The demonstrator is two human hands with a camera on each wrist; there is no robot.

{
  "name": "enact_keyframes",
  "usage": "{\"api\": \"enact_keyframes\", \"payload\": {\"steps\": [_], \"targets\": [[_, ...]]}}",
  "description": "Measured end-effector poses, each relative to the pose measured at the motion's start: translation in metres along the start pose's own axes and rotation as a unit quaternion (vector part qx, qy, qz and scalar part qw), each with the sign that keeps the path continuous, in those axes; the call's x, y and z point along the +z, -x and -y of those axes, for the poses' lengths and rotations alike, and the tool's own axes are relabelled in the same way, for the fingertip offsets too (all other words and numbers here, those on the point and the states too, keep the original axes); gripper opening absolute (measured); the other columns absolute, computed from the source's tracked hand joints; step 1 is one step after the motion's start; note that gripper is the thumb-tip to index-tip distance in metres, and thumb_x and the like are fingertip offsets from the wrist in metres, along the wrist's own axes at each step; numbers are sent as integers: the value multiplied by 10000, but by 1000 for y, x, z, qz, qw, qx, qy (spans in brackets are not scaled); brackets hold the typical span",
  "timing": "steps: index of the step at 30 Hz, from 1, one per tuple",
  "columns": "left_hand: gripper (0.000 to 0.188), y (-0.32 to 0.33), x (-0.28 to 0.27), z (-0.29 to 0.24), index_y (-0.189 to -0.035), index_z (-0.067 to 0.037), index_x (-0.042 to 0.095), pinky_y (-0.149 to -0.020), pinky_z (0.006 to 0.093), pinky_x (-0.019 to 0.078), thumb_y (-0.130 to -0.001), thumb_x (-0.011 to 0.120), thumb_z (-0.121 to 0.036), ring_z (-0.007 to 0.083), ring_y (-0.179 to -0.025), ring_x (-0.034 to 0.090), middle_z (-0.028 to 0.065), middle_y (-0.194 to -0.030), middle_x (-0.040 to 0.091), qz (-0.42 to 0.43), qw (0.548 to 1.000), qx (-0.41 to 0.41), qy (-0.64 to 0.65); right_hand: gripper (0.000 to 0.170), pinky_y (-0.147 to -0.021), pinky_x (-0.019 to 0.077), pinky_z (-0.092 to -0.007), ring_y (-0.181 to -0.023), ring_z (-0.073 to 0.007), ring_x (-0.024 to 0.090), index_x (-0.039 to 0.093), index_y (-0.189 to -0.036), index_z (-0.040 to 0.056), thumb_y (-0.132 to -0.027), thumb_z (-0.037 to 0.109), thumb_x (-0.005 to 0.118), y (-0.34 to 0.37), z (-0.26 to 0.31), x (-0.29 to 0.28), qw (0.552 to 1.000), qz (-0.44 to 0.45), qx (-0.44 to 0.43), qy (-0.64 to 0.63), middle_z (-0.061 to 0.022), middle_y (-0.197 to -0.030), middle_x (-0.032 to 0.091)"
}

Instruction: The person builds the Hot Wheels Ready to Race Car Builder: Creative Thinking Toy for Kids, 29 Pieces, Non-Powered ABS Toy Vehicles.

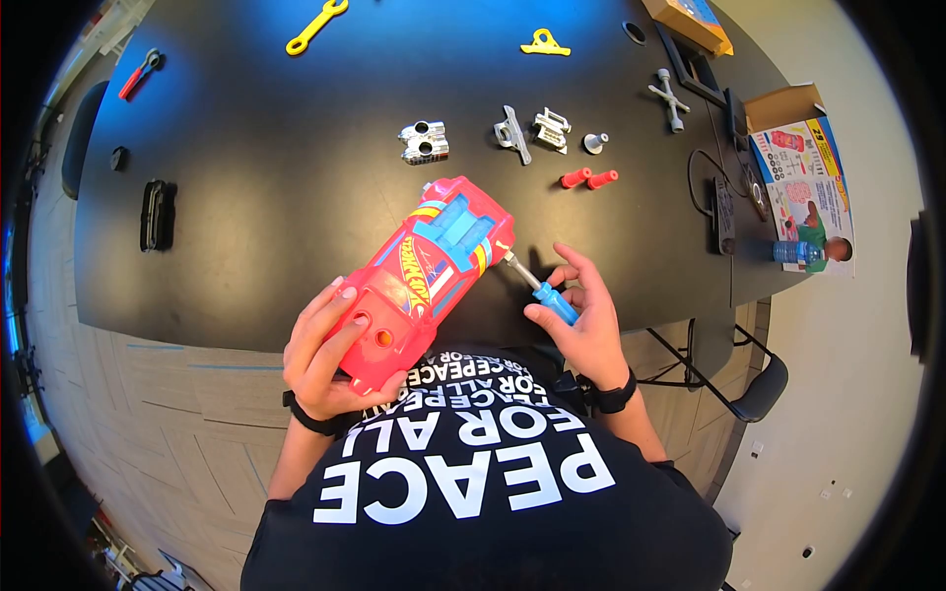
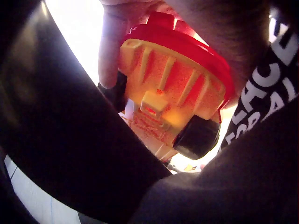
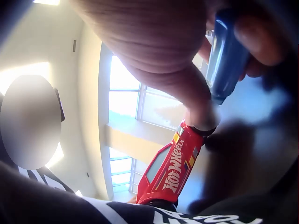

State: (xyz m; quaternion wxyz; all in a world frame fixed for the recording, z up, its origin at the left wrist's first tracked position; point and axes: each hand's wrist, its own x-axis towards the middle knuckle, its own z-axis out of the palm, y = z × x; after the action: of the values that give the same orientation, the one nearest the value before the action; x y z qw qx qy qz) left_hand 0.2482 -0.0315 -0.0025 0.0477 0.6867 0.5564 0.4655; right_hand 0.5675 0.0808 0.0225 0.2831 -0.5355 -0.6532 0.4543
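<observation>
Going by size. The surface [image 1: 296, 187] carries the spread; a printed box [image 1: 788, 143] sits well right of the car. The red toy car [image 1: 422, 276] is up in front of the shirt, over the surface's near edge, tilted, far end to the right. Left hand [image 1: 317, 366] is clamped round its near end, fingers over the top. Right hand [image 1: 591, 325] has thumb and fingers closed on the screwdriver handle, just right of the car.

Yellow wrench [image 1: 313, 30] is well beyond the car, to its left; grey cross wrench [image 1: 671, 101] beyond and right. Both unused at this moment. Blue screwdriver [image 1: 555, 301] has its tip at the car's far right corner. I can't tell if it's seated, or whether it's tightening or loosening.

My read: mid-job. Body is in one piece; left wrist view gives me black wheels [image 2: 198, 135] on the underside. Not on the car: silver engine block [image 1: 424, 140] just beyond it, grey bracket [image 1: 512, 135] and grey frame part [image 1: 552, 128] beyond and right, two red pegs [image 1: 602, 179] right of its far end, grey peg [image 1: 594, 144] past those. Two round holes in the car's near end look unfilled.
</observation>
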Motion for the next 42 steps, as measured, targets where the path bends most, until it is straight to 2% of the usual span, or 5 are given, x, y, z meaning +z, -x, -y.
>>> {"api": "enact_keyframes", "payload": {"steps": [3, 10, 13, 31, 42], "targets": [[629, 1, 1, 0, -1135, -23, 740, -1033, 556, 614, -654, 991, -341, 488, -1237, 727, 235, -1322, 740, 0, 1000, 0, -1, 424, -678, 507, -240, -774, -58, 577, 570, -1515, -29, -1137, 158, 615, -5, 0, -8, 984, 61, 132, -105, -10, -941, 633], [639, 2, 1, -1, -1141, -25, 740, -1038, 559, 611, -657, 995, -355, 492, -1248, 720, 235, -1335, 736, 3, 1000, -1, 0, 454, -667, 490, -225, -743, -49, 559, 570, -1513, -26, -1097, 120, 680, -2, -6, -2, 1000, 8, 6, -28, -11, -981, 654], [681, 5, 0, 2, -1196, 5, 726, -1072, 594, 581, -676, 982, -352, 522, -1273, 696, 260, -1375, 705, 15, 1000, 5, 7, 500, -693, 482, -218, -760, -49, 564, 589, -1495, -19, -1035, 80, 760, -4, -5, -6, 976, 64, 166, -128, -9, -991, 670], [668, -6, -15, 24, -1233, -52, 760, -1136, 558, 543, -666, 1040, -268, 472, -1404, 632, 190, -1480, 692, 105, 991, -12, 84, 216, -727, 534, -344, -736, -224, 660, 710, -1138, 37, -964, 123, 806, -32, 19, -46, 987, -25, -49, 151, -73, -811, 691], [709, -69, -5, 4, -1436, -73, 697, -1237, 536, 433, -782, 929, -220, 415, -1578, 436, 83, -1610, 617, 264, 963, -56, 22, 445, -981, 570, -426, -1184, -376, 704, 697, -1271, 7, -877, 94, 883, -46, 43, -14, 960, 86, -231, 132, -172, -1317, 702]]}}
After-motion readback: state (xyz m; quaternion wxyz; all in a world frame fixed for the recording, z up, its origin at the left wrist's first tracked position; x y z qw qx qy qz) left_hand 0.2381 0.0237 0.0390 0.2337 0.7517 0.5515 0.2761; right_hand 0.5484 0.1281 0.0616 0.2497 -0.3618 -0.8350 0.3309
